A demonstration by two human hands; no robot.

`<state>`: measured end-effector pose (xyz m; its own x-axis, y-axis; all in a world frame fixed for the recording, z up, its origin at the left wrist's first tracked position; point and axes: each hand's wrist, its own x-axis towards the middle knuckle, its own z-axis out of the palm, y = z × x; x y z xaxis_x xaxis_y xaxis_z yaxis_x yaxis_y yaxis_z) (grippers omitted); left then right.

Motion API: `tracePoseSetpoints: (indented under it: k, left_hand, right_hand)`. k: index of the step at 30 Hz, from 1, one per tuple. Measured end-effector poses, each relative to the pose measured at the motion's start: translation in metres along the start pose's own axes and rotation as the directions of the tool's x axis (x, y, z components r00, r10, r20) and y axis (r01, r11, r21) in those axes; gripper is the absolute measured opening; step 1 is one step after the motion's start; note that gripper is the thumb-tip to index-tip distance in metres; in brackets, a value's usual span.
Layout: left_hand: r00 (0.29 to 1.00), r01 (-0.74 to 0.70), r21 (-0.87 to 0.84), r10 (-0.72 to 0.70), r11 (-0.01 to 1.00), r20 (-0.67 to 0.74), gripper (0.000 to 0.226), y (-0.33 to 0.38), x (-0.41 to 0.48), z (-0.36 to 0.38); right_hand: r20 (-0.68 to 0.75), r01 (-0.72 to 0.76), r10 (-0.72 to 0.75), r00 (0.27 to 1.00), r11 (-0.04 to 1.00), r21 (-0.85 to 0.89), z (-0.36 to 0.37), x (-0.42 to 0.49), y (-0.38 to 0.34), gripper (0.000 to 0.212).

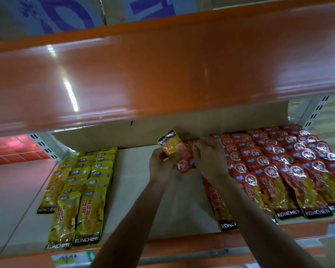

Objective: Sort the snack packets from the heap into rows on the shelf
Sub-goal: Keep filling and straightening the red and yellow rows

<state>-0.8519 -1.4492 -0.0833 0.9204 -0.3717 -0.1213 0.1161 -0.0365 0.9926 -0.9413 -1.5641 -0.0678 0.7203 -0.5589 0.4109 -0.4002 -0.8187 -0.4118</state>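
Upper orange shelf [162,70] overhung the work area. Below it, the pale shelf board [132,190] carried red rows [278,167] of packets on the right, overlapping front to back, and yellow rows [81,180] on the left. Both hands were over the board between the two groups, near the back and close together. Left hand [160,164] gripped a yellow packet [169,143], tilted upward. Right hand [211,157] pinched a red packet [185,162] lying between the hands, partly behind the yellow one.
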Motion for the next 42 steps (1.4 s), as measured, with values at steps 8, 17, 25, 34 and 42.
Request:
tracePoseSetpoints:
  k: [8,17,25,34,42]
  left_hand:
    - [0.97,0.142,-0.561,-0.003,0.816,0.242,0.022,0.021,-0.006,0.008]
    - [0.98,0.131,-0.359,-0.065,0.924,0.19,0.013,0.016,0.0,-0.003]
    - [0.955,-0.164,0.329,0.066,0.93,0.289,0.015,0.002,-0.002,-0.004]
    - [0.969,-0.244,0.696,0.149,0.676,0.196,0.034,-0.005,0.005,-0.004]
    - [0.962,-0.26,0.818,0.21,0.513,0.173,0.044,-0.01,0.009,-0.002]
  right_hand:
    - [0.204,-0.337,0.274,0.94,0.642,0.689,-0.008,0.006,-0.016,0.054]
    - [0.211,-0.409,0.452,0.867,0.403,0.819,-0.015,0.026,0.003,0.029]
    - [0.216,-0.241,0.184,0.959,0.929,0.279,-0.006,0.024,-0.01,0.044]
    - [0.371,0.053,-0.051,0.927,0.999,0.005,0.003,0.006,-0.021,0.02]
    - [0.312,0.099,-0.036,0.95,0.977,-0.188,0.013,-0.018,-0.014,0.051]
